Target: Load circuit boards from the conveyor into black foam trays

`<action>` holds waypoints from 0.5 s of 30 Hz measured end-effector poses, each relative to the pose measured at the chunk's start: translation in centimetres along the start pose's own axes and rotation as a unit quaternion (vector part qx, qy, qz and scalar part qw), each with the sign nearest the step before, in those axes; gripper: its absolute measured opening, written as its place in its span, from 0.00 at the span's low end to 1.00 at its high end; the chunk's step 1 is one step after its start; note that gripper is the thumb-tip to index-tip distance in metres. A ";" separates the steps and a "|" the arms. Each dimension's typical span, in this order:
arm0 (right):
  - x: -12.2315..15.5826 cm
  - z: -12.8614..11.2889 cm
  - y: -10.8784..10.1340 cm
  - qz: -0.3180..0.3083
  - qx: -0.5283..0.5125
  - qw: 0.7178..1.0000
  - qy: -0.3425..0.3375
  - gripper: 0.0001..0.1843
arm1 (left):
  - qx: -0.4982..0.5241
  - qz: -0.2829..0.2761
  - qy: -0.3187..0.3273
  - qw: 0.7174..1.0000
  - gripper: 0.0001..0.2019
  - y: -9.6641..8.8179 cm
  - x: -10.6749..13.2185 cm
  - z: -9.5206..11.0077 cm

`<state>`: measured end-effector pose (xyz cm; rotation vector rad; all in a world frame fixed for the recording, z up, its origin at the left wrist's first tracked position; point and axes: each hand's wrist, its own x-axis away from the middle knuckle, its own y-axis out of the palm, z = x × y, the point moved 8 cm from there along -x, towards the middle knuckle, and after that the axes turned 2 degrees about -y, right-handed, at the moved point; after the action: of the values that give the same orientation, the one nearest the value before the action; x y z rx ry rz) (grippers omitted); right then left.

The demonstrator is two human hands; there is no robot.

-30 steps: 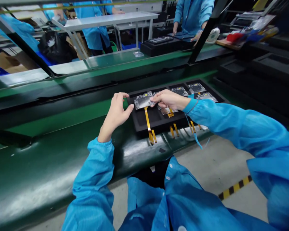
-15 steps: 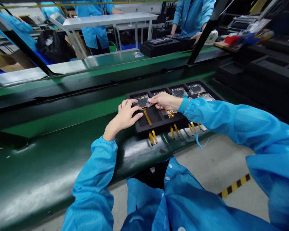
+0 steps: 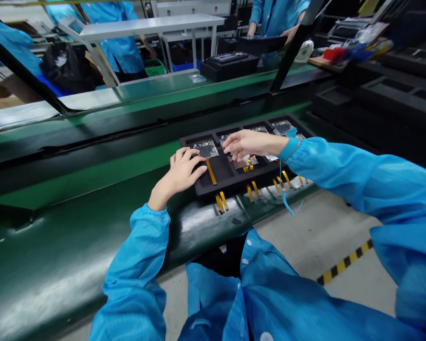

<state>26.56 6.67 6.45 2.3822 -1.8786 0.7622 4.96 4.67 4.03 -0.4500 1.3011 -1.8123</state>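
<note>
A black foam tray lies on the dark green conveyor belt. It holds several small circuit boards with orange flex cables that stick out over its near edge. My left hand rests on the tray's left end, its fingertips touching the leftmost board, which lies flat in its slot. My right hand hovers over the second board, fingers spread and holding nothing. More boards sit in the right-hand slots, partly behind my sleeve.
Beyond the belt runs a second green line with a black tray stack and a white table. People in blue coats stand behind it. Stacked black trays fill the right side. A yellow-black floor stripe runs below.
The leftmost board, held up between both hands a second ago, has been lowered into the tray's left slot. My right hand has let go and shifted right over the second board.
</note>
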 end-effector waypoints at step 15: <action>0.2 -2.6 4.7 0.063 0.485 0.825 -0.283 0.11 | -0.008 -0.016 -0.003 1.000 0.26 0.2 -0.2 -0.2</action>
<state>21.30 6.01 7.50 3.4117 -2.2017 1.4295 5.04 4.95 3.79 -0.4872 1.3121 -1.8258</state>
